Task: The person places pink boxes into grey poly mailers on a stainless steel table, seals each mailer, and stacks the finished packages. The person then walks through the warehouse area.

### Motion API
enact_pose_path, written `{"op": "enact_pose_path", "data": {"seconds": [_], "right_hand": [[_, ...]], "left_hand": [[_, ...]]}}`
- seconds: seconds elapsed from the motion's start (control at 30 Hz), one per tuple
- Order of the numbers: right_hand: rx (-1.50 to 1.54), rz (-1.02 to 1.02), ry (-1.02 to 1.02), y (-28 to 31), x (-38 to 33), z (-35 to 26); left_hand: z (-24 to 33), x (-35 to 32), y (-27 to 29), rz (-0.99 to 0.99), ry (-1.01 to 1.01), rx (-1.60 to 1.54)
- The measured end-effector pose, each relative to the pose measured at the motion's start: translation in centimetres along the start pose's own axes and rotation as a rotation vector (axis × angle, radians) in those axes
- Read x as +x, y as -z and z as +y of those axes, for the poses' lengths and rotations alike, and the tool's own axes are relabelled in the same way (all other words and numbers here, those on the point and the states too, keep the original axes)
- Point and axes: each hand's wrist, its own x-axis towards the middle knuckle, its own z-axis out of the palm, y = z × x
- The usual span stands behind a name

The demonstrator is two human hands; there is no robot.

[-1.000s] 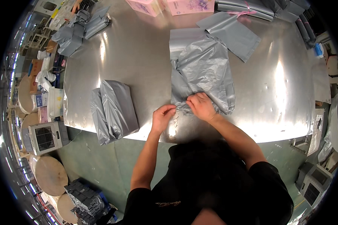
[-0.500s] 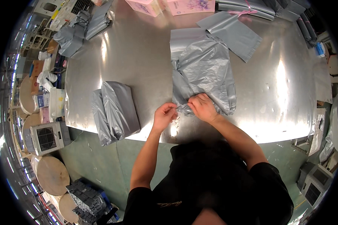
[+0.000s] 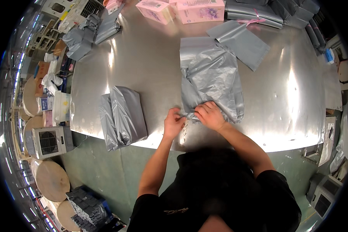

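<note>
A grey plastic mailing bag [image 3: 210,75], crinkled and lying over something I cannot see, rests on the metal table in front of me. My left hand [image 3: 174,123] is closed in a pinch on the bag's near left corner, which is drawn out into a thin twisted strip. Beside it, my right hand [image 3: 210,115] has its fingers curled on the near edge of the same bag, pressing and gripping the film. To the left stands a filled grey plastic package [image 3: 125,116], apart from both hands.
The shiny metal table [image 3: 154,58] ends just before my body. A flat grey bag [image 3: 243,44] lies beyond the worked one. Pink boxes [image 3: 201,11] and grey rolls tied with pink ribbon [image 3: 255,15] are at the far edge. More grey bags [image 3: 79,40] sit far left.
My left fingers have closed on the bag's near left corner and pulled it out to the left. The right hand stays on the near edge. The whole view has shifted slightly.
</note>
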Motion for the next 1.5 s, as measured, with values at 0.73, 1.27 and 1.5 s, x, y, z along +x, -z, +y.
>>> {"op": "enact_pose_path", "data": {"seconds": [0.73, 1.27, 1.5], "right_hand": [[-0.116, -0.127, 0.159, 1.8, -0.9, -1.6], [0.568, 0.008, -0.743, 10.2, 7.0, 14.3], [0.103, -0.618, 0.110, 8.9, 7.4, -6.3]], "left_hand": [[-1.9, 1.2, -0.2, 0.056, 0.140, -0.213], [1.7, 2.7, -2.6, 0.136, -0.376, 0.399], [6.3, -0.3, 0.8, -0.178, 0.234, -1.084]]}}
